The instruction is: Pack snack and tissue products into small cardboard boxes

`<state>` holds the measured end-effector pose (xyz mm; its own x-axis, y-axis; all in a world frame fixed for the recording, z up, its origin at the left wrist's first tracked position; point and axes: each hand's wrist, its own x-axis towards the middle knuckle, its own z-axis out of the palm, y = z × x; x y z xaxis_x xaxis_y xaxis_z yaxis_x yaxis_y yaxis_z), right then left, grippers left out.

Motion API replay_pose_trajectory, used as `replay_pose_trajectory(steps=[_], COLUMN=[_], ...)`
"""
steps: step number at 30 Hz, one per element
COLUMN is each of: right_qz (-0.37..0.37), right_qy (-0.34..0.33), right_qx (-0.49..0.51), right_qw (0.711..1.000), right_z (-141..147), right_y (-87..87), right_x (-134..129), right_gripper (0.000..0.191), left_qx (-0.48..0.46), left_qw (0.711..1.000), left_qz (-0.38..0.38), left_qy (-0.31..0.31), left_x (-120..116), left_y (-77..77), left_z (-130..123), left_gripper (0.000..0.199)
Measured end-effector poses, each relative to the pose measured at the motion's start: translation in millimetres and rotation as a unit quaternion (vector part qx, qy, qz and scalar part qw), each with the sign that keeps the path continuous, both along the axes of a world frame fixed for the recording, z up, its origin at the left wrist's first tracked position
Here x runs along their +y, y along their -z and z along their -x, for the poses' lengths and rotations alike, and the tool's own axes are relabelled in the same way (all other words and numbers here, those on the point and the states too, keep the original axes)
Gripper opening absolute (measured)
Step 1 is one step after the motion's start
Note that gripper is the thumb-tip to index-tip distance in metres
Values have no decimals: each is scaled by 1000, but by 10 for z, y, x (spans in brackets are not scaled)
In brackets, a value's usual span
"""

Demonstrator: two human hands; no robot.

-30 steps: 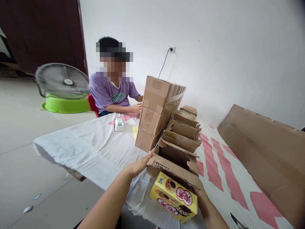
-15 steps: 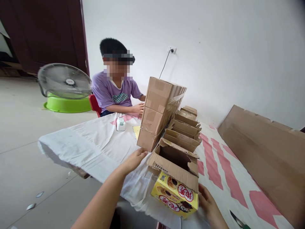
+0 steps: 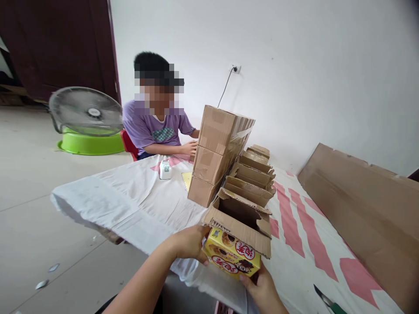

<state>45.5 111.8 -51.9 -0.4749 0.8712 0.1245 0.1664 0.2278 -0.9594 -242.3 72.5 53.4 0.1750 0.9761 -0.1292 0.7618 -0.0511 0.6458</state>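
Between my two hands is a yellow snack box [image 3: 233,258] with red and white lettering and pictures of round snacks. My left hand [image 3: 190,243] grips its left side, fingers partly hidden behind it. My right hand [image 3: 262,285] is closed round its lower right corner, thumb on the front. The front flap of an open cardboard carton [image 3: 240,231] hangs over the top of the box. Just beyond, a row of further open cartons [image 3: 250,189] runs toward the wall. To their left, a stack of taped cardboard boxes [image 3: 209,159] stands on the table.
A green-handled knife [image 3: 324,298] lies on the tablecloth [image 3: 314,235] at right. Large cardboard [image 3: 363,205] leans at far right. A small white device [image 3: 165,170] sits at left. Across the table sits a person [image 3: 160,131]; a fan [image 3: 88,111] stands behind.
My left hand has moved from beside the stacked boxes to the yellow box's left side. My right hand has shifted left and under its corner. The box has moved slightly up and left.
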Motion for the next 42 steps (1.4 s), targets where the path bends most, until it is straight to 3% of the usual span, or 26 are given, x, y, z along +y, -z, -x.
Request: replay_pose_trajectory(steps=[3, 7, 11, 13, 15, 18, 22, 27, 31, 34, 38, 40, 42], right_qz=[9, 7, -102, -184, -251, -305, -353, -467, -450, -464, -523, -508, -467], right_qy=[16, 96, 177, 181, 165, 164, 191, 178, 152, 170, 232, 231, 209], right_qx=[55, 88, -15, -58, -75, -71, -108, -149, -138, -114, -105, -101, -105], right_qw=[998, 991, 979, 964, 951, 935, 909, 853, 869, 862, 814, 824, 853], right_z=[132, 146, -31, -135, -196, -174, -49, 6, -13, -33, -43, -34, -22], right_y=[62, 56, -187, -345, -483, -638, -782, -735, -500, -409, -536, -637, -713], right_x=[0, -130, -183, -146, -83, 27, 184, 308, 281, 246, 279, 331, 385], right_gripper=[59, 64, 45, 33, 29, 39, 49, 43, 49, 54, 52, 48, 45], left_qx=[9, -22, -81, -134, -218, -372, -469, -446, -433, -356, -258, -277, -300], left_qw=[1000, 999, 996, 989, 973, 924, 877, 888, 891, 903, 881, 876, 879], left_qz=[9, -14, -37, -58, -68, -60, -99, -110, -136, -234, -375, -381, -361], left_qy=[-14, -19, -19, -12, 18, 70, 38, 29, 6, -51, -127, -107, -81], left_x=[33, 35, 8, 9, 27, 82, 168, 231, 249, 250, 270, 296, 327], left_y=[14, 49, 19, -17, -47, -55, -6, 58, 75, 61, 42, 46, 58], left_z=[40, 84, 214, 284, 318, 281, 170, 114, 97, 61, 7, -11, -31], left_gripper=[42, 38, 45, 45, 40, 41, 64, 65, 68, 48, 27, 28, 31])
